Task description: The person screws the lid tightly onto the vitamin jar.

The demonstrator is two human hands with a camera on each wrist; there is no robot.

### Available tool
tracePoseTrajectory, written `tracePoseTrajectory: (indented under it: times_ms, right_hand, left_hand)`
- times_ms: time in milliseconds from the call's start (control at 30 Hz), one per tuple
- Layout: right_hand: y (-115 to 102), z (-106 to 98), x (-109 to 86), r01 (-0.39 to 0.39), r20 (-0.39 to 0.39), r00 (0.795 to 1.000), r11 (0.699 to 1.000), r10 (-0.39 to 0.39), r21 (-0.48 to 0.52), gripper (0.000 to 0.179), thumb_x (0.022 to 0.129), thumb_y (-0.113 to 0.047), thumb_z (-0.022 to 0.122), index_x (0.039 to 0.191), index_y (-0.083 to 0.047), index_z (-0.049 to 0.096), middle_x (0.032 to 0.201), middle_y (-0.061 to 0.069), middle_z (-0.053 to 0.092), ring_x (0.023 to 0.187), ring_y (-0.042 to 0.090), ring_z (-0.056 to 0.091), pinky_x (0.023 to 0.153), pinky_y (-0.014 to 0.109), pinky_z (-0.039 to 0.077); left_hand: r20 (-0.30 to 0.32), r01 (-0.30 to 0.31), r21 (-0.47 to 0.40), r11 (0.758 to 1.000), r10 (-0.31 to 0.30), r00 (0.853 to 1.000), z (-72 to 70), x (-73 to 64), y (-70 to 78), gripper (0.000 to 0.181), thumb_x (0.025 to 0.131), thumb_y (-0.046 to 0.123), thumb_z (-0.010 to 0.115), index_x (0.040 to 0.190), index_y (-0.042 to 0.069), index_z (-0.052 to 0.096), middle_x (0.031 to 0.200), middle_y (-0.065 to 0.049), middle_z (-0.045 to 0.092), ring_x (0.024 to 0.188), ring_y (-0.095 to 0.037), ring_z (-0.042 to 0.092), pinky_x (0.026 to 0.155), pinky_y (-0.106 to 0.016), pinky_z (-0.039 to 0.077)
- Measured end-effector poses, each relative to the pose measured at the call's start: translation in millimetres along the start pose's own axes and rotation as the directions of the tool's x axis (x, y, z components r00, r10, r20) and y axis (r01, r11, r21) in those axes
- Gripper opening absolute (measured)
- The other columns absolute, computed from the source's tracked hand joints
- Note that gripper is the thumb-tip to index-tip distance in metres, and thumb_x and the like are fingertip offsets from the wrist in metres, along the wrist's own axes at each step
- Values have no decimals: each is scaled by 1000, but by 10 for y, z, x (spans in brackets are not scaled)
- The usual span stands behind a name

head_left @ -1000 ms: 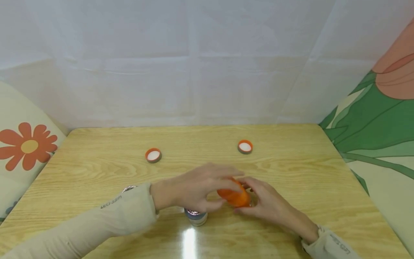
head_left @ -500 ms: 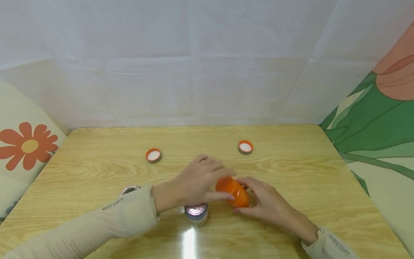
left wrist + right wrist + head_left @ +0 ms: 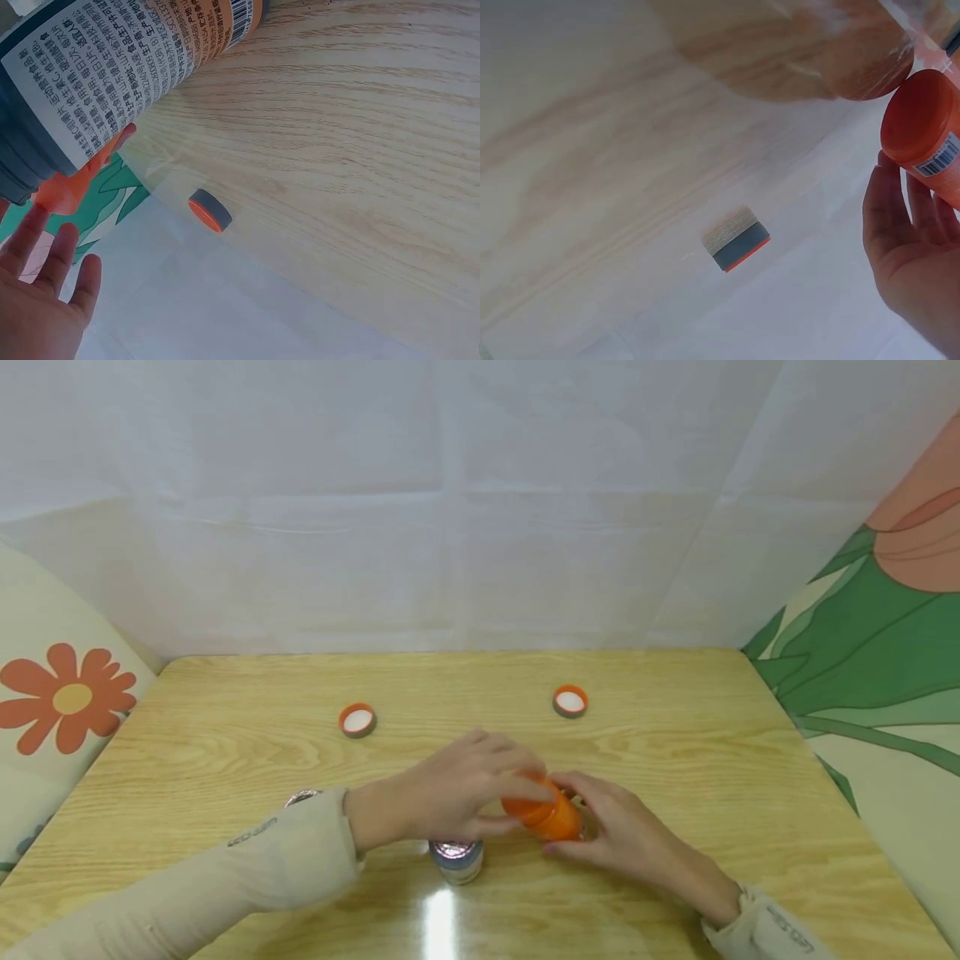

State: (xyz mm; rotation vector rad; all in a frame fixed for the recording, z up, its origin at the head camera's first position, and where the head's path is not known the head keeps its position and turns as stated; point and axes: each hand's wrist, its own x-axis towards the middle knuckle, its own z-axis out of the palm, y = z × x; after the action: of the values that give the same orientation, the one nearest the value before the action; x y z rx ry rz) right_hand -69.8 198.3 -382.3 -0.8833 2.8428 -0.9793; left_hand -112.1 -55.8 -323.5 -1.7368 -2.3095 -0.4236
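An orange bottle (image 3: 564,820) lies tilted between my two hands. My right hand (image 3: 626,831) grips it near its base; in the right wrist view that base and a barcode show above the right fingers (image 3: 889,199). My left hand (image 3: 461,789) has thumb and fingers about the bottle's other end, which they partly cover. In the left wrist view, a left fingertip touches orange plastic (image 3: 64,195) and the thumb is hidden. Just below my left hand stands a foil-sealed bottle (image 3: 457,864); its printed label (image 3: 127,67) fills the upper left of the left wrist view.
Two upturned grey caps with orange rims, one at left (image 3: 357,721) and one at right (image 3: 570,702), lie towards the back of the wooden table (image 3: 247,702). Another foil top (image 3: 302,797) shows behind my left sleeve. A pale cloth (image 3: 442,527) hangs behind.
My left hand shifts and turns about the orange bottle's end, its fingers lifting, closing round, then spreading across it again. My right hand and the caps stay nearly still.
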Motion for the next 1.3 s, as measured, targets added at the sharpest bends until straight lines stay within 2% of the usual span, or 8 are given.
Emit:
tracePoseTrajectory:
  times_ms: [200,367,533,667,800,933,1067,1300]
  right_hand:
    - [20,-6,-10,6,1,1000,1000,-6,13,67,78,-48,80,135,-23,54,128,-9,65,108,7,64,89,36,58]
    - [27,4,-14,50,-19,999,999,-50,-6,67,76,-44,84,132,-22,56,126,-8,66,106,7,65,87,34,58]
    - [29,-3,-14,39,-3,999,999,-39,-6,67,77,-48,81,133,-21,56,126,-6,67,105,8,65,86,33,59]
    - [28,-2,-9,35,-7,999,999,-35,-27,68,77,-52,79,132,-20,56,126,-6,67,104,7,65,84,31,59]
    - [25,7,-6,46,-20,999,998,-46,-36,67,76,-51,80,131,-20,57,125,-6,67,104,7,65,84,31,59]
    - [23,12,-11,44,-22,999,998,-45,-36,67,76,-49,81,131,-19,57,125,-5,67,105,7,65,85,32,59]
    - [30,12,-10,38,-22,999,999,-39,-17,67,76,-50,81,131,-21,57,125,-7,67,104,6,65,85,31,59]
    - [57,-1,-14,33,-3,999,999,-33,24,64,78,-49,80,131,-25,56,125,-12,65,102,3,62,83,30,58]
  left_hand:
    - [-41,-66,-24,998,65,997,16,-7,-6,36,85,25,78,120,24,69,130,2,65,116,-18,58,97,-31,47]
    - [-46,-48,-17,999,47,998,13,-7,12,41,88,33,74,126,23,65,128,1,65,116,-18,57,96,-31,48]
    - [-39,80,73,994,-77,996,15,-8,45,50,89,51,68,129,22,63,116,3,68,109,-16,60,91,-32,48]
    - [21,192,145,970,-197,980,14,14,79,55,89,62,61,127,23,64,109,7,73,101,-15,64,91,-35,47]
    - [63,231,151,961,-243,968,13,27,92,54,89,63,59,126,23,64,101,8,74,92,-15,66,89,-35,46]
    - [92,207,114,972,-217,972,6,23,86,49,91,56,60,129,25,62,95,9,71,90,-13,64,86,-32,46]
    - [114,148,63,987,-155,981,-9,4,71,48,91,46,65,136,29,59,104,6,67,98,-13,61,89,-32,48]
    - [75,3,41,999,-6,997,5,-19,50,43,86,28,74,128,30,62,122,-1,63,112,-18,59,92,-34,51]
